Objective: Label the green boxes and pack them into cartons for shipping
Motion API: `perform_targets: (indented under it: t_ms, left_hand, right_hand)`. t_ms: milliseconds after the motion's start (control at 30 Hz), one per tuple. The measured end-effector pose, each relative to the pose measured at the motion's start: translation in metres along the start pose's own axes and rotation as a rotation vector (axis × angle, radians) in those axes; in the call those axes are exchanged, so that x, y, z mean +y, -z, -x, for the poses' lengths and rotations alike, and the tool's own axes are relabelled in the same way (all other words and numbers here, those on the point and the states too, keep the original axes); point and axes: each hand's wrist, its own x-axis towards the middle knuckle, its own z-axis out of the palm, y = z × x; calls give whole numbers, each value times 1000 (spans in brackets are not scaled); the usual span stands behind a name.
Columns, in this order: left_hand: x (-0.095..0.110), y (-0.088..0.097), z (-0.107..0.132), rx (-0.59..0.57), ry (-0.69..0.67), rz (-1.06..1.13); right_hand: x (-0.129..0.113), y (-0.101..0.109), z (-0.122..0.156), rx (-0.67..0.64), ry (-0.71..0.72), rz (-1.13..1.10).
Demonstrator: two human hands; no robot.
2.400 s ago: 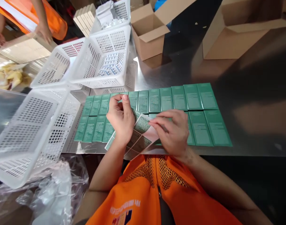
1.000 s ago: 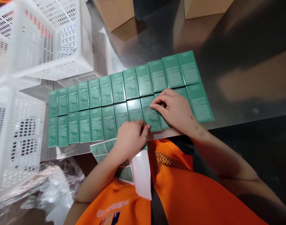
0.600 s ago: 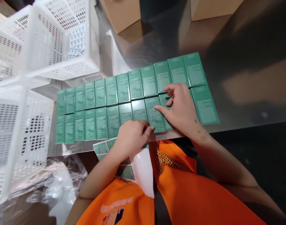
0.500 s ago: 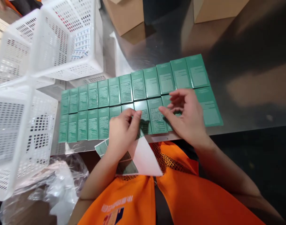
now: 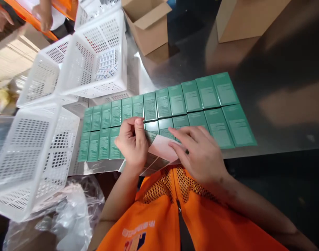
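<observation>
Two rows of flat green boxes (image 5: 190,96) lie side by side on the steel table (image 5: 279,104). My left hand (image 5: 131,143) is closed on a sheet of green labels (image 5: 159,157), thumb on top, holding it above the table's near edge. My right hand (image 5: 201,153) rests on the sheet's white bare area, its fingers stretched toward the sheet's upper edge. The sheet hides part of the near row of boxes.
White perforated plastic baskets (image 5: 31,157) stand at the left; one (image 5: 101,66) holds small blue-printed packets. Open cardboard boxes (image 5: 149,24) sit at the back. Crumpled clear plastic (image 5: 67,216) lies at lower left. Another person's hands (image 5: 44,17) show at top left.
My right hand left the near-row box where it pressed a label and came back onto the sheet. My left hand lifted the sheet up over the table's edge.
</observation>
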Motion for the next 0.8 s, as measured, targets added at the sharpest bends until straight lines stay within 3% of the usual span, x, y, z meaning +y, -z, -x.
perform_targets:
  t_ms: [233, 400, 633, 733, 800]
  left_hand:
    - [0, -4, 2, -34, 126, 172]
    - [-3, 7, -3, -260, 430, 398]
    - [-7, 16, -15, -522, 550, 553]
    - [-14, 20, -24, -512, 645, 551]
    - [-23, 23, -34, -486, 690, 545]
  right_hand:
    - [-17, -22, -3, 76, 54, -76]
    - [-15, -32, -2, 115, 54, -100]
    - [-23, -46, 4, 75, 110, -87]
    - [-25, -36, 13, 12, 272, -179]
    - [-21, -17, 15, -44, 395, -370]
